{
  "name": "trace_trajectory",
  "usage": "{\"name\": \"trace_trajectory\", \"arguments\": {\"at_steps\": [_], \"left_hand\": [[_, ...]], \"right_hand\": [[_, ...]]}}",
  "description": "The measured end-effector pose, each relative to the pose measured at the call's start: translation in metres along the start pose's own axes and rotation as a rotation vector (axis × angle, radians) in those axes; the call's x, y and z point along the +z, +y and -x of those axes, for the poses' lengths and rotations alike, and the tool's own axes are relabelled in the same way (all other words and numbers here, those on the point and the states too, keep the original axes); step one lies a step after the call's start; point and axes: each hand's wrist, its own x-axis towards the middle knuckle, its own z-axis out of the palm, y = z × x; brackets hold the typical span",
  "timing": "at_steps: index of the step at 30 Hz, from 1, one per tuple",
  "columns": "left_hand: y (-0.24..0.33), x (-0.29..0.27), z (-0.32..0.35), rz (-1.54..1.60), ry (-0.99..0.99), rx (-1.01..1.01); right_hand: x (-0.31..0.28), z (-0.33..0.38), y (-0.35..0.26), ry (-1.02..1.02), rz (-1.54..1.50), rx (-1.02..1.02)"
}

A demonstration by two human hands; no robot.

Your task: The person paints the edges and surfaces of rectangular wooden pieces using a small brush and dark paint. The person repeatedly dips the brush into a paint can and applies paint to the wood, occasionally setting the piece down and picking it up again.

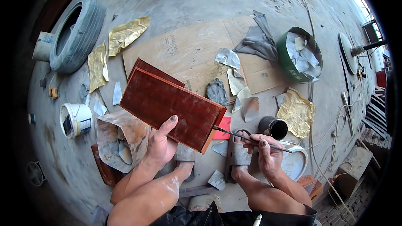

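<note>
A dark red-brown wooden drawer-like box point(169, 109) is held up at a tilt over my feet. My left hand point(162, 144) grips its lower edge, thumb pressed on the broad face and the other fingers hidden beneath. In my right hand point(268, 152) is a thin dark paintbrush point(245, 137), pinched between thumb and fingers. Its tip touches the box's right end, close to the orange-brown edge. Just beyond my right hand stands a dark, stained open can point(274, 128). A white lidded bucket point(295, 162) stands to the right of that hand.
Flattened cardboard point(201, 50) lies ahead with sandpaper scraps and a grey cloth point(257, 42). A green tub point(300, 54) of scraps stands far right. At left are a tyre point(79, 33), a white bucket point(76, 120) and a stained sack point(121, 140). Cables point(335, 142) cross the right floor.
</note>
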Motion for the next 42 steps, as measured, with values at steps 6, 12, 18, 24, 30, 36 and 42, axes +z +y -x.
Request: {"name": "trace_trajectory", "arguments": {"at_steps": [6,12,18,24,30,36,42], "left_hand": [[0.000,-0.003,-0.001,0.013,0.014,-0.014],[0.000,-0.005,-0.003,0.022,0.011,-0.009],[0.002,-0.001,-0.003,0.041,0.027,-0.006],[0.000,-0.006,-0.004,0.041,0.041,0.013],[0.000,-0.004,-0.004,0.038,0.045,0.041],[0.000,-0.003,-0.003,0.029,0.030,0.027],[0.002,0.000,-0.001,0.019,0.028,0.018]], "right_hand": [[0.002,0.001,0.001,-0.027,0.039,0.017],[0.006,0.001,-0.006,-0.057,0.118,0.013],[0.005,0.003,-0.005,-0.101,0.148,0.012],[0.003,0.004,-0.004,-0.165,0.161,0.012],[0.002,0.003,-0.006,-0.216,0.171,-0.008],[0.006,0.000,-0.006,-0.119,0.173,0.010],[0.006,-0.001,0.001,-0.015,0.105,-0.011]]}}
